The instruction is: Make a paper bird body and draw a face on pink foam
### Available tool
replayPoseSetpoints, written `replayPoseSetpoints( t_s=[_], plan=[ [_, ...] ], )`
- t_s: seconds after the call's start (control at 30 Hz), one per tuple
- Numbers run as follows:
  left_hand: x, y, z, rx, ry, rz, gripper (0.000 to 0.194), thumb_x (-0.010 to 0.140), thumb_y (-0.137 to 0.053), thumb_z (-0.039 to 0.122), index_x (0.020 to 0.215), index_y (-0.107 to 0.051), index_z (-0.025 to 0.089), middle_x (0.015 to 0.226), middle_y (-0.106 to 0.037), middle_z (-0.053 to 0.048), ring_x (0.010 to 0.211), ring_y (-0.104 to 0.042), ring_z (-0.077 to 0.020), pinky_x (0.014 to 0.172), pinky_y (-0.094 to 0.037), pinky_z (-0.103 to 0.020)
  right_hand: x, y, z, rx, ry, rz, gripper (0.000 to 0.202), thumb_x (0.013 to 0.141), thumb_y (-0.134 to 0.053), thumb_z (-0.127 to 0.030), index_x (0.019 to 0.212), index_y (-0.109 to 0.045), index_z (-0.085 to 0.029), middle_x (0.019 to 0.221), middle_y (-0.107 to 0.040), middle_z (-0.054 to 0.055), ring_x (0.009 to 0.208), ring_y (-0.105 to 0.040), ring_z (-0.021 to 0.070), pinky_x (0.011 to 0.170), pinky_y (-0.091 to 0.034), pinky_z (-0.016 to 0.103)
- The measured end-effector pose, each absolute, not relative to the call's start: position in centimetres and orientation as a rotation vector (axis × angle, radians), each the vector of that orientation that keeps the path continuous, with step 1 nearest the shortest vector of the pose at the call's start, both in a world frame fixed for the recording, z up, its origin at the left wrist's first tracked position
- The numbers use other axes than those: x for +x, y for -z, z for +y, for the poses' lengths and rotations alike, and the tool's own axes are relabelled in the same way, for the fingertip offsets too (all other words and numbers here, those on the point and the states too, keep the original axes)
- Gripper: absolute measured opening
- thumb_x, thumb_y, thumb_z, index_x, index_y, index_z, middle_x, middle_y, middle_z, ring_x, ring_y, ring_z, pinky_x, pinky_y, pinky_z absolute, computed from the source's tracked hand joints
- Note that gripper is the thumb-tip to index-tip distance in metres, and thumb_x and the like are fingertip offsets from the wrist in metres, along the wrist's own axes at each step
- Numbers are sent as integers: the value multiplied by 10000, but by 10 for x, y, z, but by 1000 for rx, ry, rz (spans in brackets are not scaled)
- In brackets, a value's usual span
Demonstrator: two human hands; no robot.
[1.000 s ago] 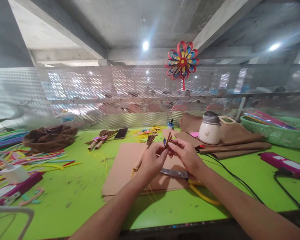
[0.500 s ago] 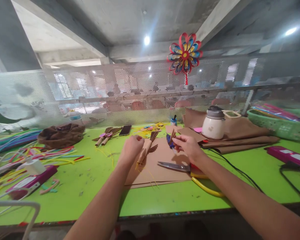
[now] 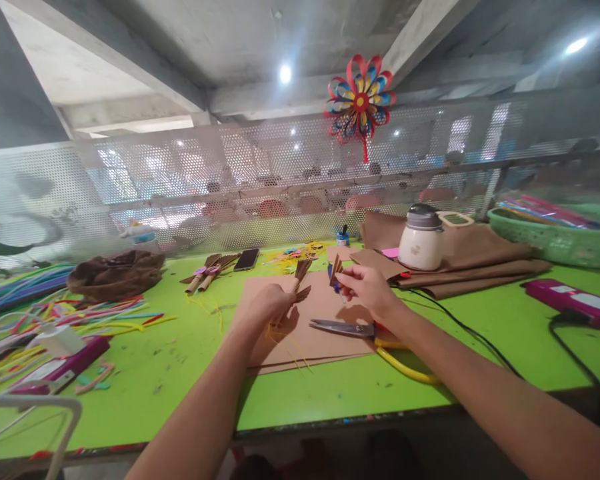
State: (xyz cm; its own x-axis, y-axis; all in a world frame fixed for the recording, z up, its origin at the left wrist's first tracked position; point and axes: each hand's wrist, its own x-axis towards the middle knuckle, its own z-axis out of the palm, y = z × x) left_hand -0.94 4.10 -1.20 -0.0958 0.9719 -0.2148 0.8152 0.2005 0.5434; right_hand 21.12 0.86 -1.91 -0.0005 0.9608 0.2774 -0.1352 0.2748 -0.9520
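The right hand [image 3: 367,290] is held above a stack of flat, matte brown sheets [image 3: 325,343], its grip pinched between thumb and fingers on a small pleated paper fan [image 3: 335,269], whose stiff folds spread upward; a small blue object [image 3: 331,283] shows right beside it, its shape partly hidden by the fingers. The left hand [image 3: 265,303] reaches over a rolled brown paper tube [image 3: 279,319] on the same sheets, its fingertips at the tube; whether this grip is clamped on it or merely resting there, I cannot tell. Pleated, fanned paper [image 3: 303,272] spreads from the tube's far end, and thin yellow strings [image 3: 293,347] trail loosely from the near end. Between the hands and nearer the wearer lie scissors with slim, pointed metal blades [image 3: 343,327] and smooth, looped yellow handles [image 3: 405,363], partly under the right forearm. Further back on the glossy, scuffed green table [image 3: 180,400] are two similar tubes [image 3: 199,283] with pleated fans and pink pieces, beside a flat black phone [image 3: 247,260]. A rounded cream jug [image 3: 421,247] with a grey lid stands on the right by folded brown material [image 3: 485,257], while soft, wrinkled brown cloth [image 3: 115,277] forms a bowl shape on the left.
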Motion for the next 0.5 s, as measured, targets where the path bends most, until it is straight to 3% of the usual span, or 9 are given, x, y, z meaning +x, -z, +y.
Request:
replayPoseSetpoints(
  t_s=[0.5],
  plan=[
    [-23,18,48,1620,-501,1950,321,922,-567,334,1192,-567,161,1207,-582,-95,1024,-602,-222,858,-528,-415,212,17,5,-897,-1047,-1299,233,658,-724,-359,652,-648,-139,534,-603,4,442,-467,83,415,-386,232]
  ],
)
